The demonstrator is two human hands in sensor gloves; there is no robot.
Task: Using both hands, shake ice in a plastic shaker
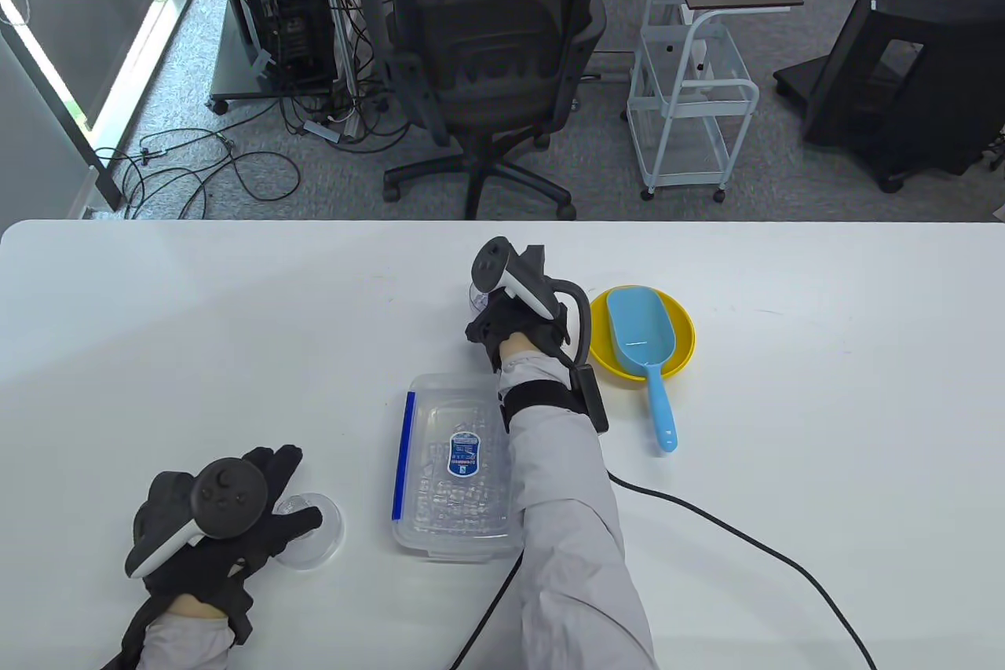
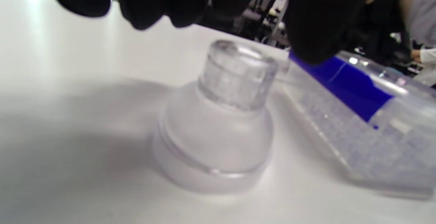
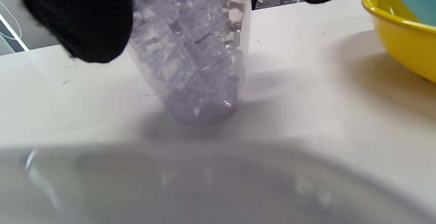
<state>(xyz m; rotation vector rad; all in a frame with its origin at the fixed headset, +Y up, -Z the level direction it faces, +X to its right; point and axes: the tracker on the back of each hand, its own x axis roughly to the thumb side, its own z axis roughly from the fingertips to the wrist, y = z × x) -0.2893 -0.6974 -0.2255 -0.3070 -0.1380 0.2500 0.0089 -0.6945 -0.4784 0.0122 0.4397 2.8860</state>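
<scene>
Fingers [image 3: 85, 19] of the right hand [image 1: 514, 316], gloved in black, curl round the upper part of the clear plastic shaker cup [image 3: 197, 57], thumb on one side and other fingertips on the far side, gripping it. Cup stands upright on the white table [image 1: 824, 426], packed with ice cubes, near the table's middle and just left of the yellow bowl [image 1: 679, 356]. Blue scoop [image 1: 648, 356] lies in the bowl, handle sticking out over the near rim onto the table. Fingers [image 2: 143, 2] of the left hand [image 1: 228, 529] hang just above the shaker lid [image 2: 218, 128], loosely bent; in the left wrist view a gap shows between fingertips and cap, while in the table view the hand covers part of the lid, so whether any finger touches it cannot be told. Lid, frosted dome with a clear cap on top, sits upright on the table at the near left, well apart from the cup. Clear storage box [image 1: 459, 466] with a blue clip on its left edge and a blue label on its lid lies between lid and right forearm; contents are too blurred to name. Black cable [image 1: 746, 536] runs from the right wrist across the table toward the near right.
</scene>
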